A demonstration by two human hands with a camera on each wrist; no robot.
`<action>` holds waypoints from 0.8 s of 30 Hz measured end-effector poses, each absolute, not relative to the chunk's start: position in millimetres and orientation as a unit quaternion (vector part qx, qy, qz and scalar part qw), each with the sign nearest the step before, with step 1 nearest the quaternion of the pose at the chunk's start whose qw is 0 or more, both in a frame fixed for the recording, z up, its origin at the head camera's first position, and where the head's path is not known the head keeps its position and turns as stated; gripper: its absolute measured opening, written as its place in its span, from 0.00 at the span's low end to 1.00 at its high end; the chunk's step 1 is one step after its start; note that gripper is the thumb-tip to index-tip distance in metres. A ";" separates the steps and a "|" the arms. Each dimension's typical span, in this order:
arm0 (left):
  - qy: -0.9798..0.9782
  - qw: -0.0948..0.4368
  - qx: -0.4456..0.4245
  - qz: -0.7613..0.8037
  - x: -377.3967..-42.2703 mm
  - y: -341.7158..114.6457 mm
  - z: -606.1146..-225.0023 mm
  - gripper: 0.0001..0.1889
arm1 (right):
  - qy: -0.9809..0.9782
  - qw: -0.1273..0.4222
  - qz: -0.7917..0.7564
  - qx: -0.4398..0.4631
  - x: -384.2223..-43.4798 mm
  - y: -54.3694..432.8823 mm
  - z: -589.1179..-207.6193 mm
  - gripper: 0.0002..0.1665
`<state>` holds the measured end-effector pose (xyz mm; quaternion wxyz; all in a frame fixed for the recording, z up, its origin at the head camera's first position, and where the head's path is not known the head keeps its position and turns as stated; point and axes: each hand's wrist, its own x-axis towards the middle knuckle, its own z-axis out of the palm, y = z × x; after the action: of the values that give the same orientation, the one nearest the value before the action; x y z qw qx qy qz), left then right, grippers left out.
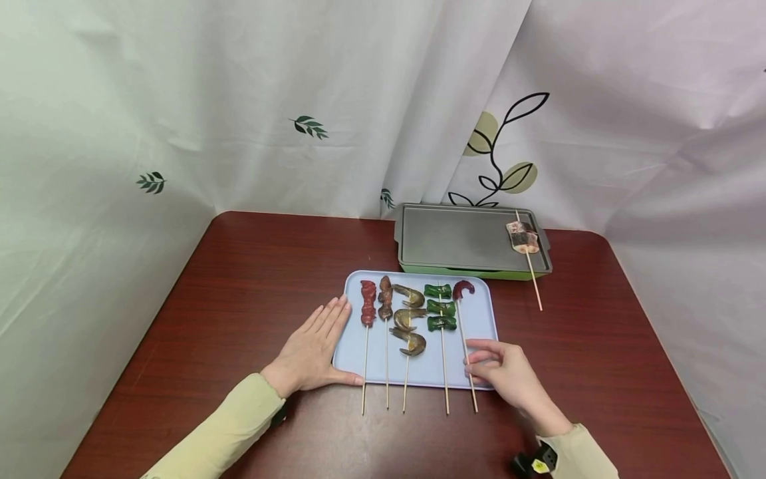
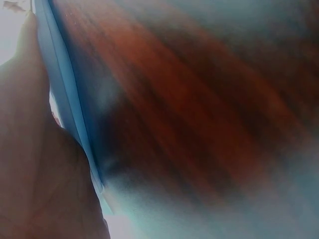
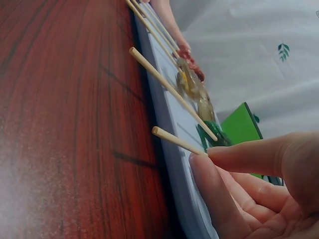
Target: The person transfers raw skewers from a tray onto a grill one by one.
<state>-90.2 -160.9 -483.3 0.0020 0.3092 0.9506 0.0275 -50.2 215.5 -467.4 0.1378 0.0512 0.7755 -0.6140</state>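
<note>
My left hand (image 1: 314, 346) lies flat along the left side of a pale blue tray (image 1: 479, 326), fingers straight and thumb at the front edge. In the left wrist view its palm fills the left side. My right hand (image 1: 509, 372) pinches the stick of a skewer (image 1: 463, 332) between thumb and fingertips over the tray's right part. That skewer's tip carries a dark red curled piece (image 1: 462, 289), like a tentacle. To its left lie a green vegetable skewer (image 1: 440, 308), a shrimp skewer (image 1: 408, 320), a brown meat skewer (image 1: 385, 299) and a red meat skewer (image 1: 368, 303).
Behind the tray stands a grey grill plate (image 1: 455, 236) on a green base. On its right side lies a skewer with pale and dark pieces (image 1: 522, 237), its stick jutting over the front edge. Skewer ends overhang the tray's front. A white curtain (image 1: 269, 100) closes off the brown table.
</note>
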 end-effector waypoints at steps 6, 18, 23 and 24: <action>0.951 0.007 0.307 0.025 -90.4 -160.9 -483.0 0.71 | 0.775 0.125 -0.616 0.060 -47.0 217.4 -464.3 0.30; 0.950 -0.001 0.310 0.034 -90.7 -161.3 -484.4 0.70 | 0.791 0.122 -0.599 0.041 -43.1 220.8 -452.7 0.29; 0.950 -0.012 0.310 0.038 -91.5 -162.3 -490.7 0.70 | 0.805 0.108 -0.583 0.013 -44.0 222.9 -443.9 0.28; 0.950 -0.012 0.310 0.036 -91.5 -162.4 -491.4 0.70 | 0.810 0.104 -0.577 0.007 -44.6 223.4 -441.8 0.27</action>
<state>-91.5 -162.4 -491.4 -0.0115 0.3098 0.9501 0.0357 -44.6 223.4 -441.8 0.1043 0.0070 0.8098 -0.5773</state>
